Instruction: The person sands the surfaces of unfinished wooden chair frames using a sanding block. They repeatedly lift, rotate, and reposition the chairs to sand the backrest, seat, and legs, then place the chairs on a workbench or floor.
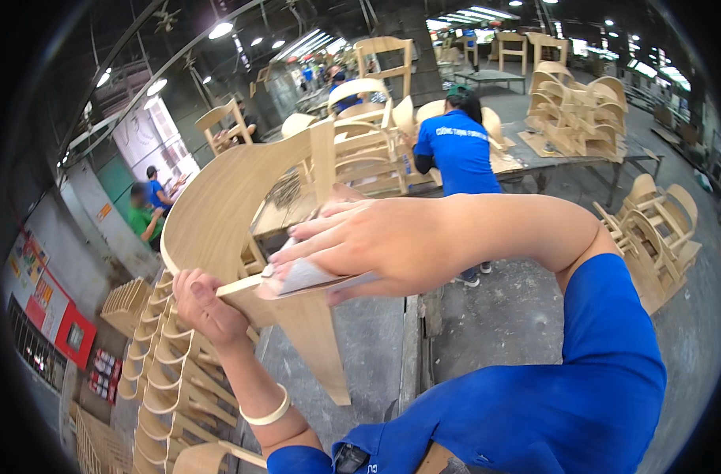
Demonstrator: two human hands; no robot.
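Note:
A pale wooden chair frame (226, 197) with a curved back rail is raised in front of me, one leg pointing down. My left hand (202, 304) grips the frame from below, near where a rail meets the leg. My right hand (360, 245) lies flat across the frame's joint, fingers pointing left, pressing a folded grey sheet of sandpaper (313, 278) against the wood. My sleeves are blue, and a pale bangle (265, 412) circles my left wrist.
Rows of stacked curved chair parts (163, 371) stand at lower left. More chair frames (581, 110) are piled on a table at the back right, others (653, 229) on the floor to the right. A person in blue (459, 150) stands ahead; two others work at far left.

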